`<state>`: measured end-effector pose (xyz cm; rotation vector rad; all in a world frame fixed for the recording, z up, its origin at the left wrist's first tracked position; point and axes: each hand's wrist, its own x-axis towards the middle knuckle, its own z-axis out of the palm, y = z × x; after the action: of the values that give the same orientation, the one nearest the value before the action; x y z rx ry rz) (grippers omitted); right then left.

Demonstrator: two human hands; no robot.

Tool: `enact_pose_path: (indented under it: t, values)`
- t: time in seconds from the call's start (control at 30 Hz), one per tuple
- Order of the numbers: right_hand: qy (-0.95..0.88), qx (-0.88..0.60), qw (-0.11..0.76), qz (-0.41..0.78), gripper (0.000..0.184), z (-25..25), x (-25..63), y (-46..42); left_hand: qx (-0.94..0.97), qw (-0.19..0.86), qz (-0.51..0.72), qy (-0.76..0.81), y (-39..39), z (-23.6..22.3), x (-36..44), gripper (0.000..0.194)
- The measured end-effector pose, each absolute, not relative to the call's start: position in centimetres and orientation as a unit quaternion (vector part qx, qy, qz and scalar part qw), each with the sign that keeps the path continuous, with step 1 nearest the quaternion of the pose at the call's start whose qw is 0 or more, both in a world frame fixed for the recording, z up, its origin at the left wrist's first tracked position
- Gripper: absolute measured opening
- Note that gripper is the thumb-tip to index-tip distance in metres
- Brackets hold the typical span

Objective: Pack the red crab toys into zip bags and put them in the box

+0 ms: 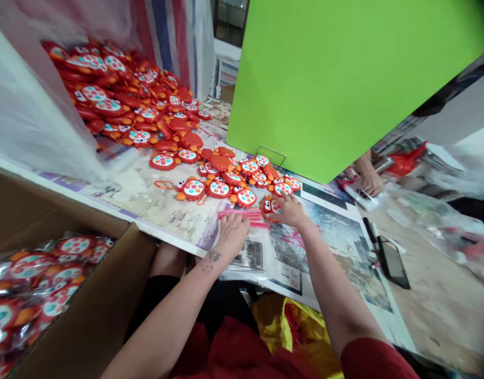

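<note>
A clear zip bag [261, 237] with a pink strip along its top lies at the table's front edge, with a printed black-and-white sheet showing through it. My left hand [232, 232] rests on the bag's pink top edge, fingers bent over it. To its right, my right hand [290, 209] has its fingers on a red crab-shaped toy [271, 206], close to the pink strip. The toy has a white face with coloured dots and cartoon eyes. Just beyond both hands sit several similar toys [219, 188], some face up, some face down.
A big heap of these toys [139, 105] spills from a striped sack at the back left. Bagged toys fill a cardboard box [119, 273] at left. A green board [324, 79] stands behind. At right are a phone [394, 262] and another person's hand [371, 181].
</note>
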<state>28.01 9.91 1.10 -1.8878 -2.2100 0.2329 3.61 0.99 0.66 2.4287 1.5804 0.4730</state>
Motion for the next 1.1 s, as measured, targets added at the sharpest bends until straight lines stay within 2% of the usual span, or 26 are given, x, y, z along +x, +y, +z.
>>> enact_pose_path:
  t: [0.17, 0.3, 0.4, 0.47, 0.53, 0.63, 0.7, 0.77, 0.87, 1.0, 1.1]
  values:
    - [-0.808, -0.547, 0.175, 0.128, 0.073, 0.8, 27.8, 8.5, 0.854, 0.061, 0.226, 0.464, 0.4, -0.6, 3.4, 0.013]
    - [-0.761, -0.582, 0.260, 0.121, 0.059, 0.8, 28.2, 8.2, 0.851, 0.100, 0.251, 0.450, 0.6, -1.4, 3.3, 0.013]
    - [-0.663, -0.638, 0.367, 0.138, 0.049, 1.0, 28.4, 8.0, 0.846, 0.127, 0.265, 0.445, 0.8, -1.5, 3.3, 0.013]
    - [-0.606, -0.639, 0.431, 0.198, 0.049, 1.5, 28.2, 7.4, 0.837, 0.144, 0.277, 0.449, 0.8, -1.3, 3.2, 0.023]
    - [-0.591, -0.607, 0.458, 0.269, 0.051, 2.5, 27.8, 6.3, 0.821, 0.172, 0.285, 0.465, 0.6, -0.9, 3.2, 0.043]
    - [-0.645, -0.540, 0.423, 0.337, 0.051, 4.5, 27.3, 4.4, 0.791, 0.222, 0.290, 0.490, 0.4, -0.3, 3.0, 0.065]
    - [-0.691, -0.499, 0.384, 0.355, 0.051, 5.7, 27.1, 3.4, 0.784, 0.232, 0.293, 0.495, 0.4, -0.1, 3.0, 0.068]
    - [-0.712, -0.478, 0.372, 0.355, 0.051, 6.3, 26.9, 3.0, 0.792, 0.214, 0.292, 0.492, 0.4, -0.2, 2.9, 0.059]
    - [-0.690, -0.475, 0.403, 0.367, 0.055, 5.8, 26.4, 3.5, 0.829, 0.160, 0.267, 0.464, 0.4, -0.4, 3.0, 0.031]
    - [-0.657, -0.475, 0.394, 0.432, 0.060, 4.6, 25.0, 4.9, 0.854, 0.112, 0.257, 0.439, 0.2, -0.5, 2.9, 0.027]
    - [-0.670, -0.492, 0.350, 0.431, 0.051, 4.2, 23.3, 5.6, 0.846, 0.095, 0.270, 0.450, 0.1, -0.5, 2.8, 0.018]
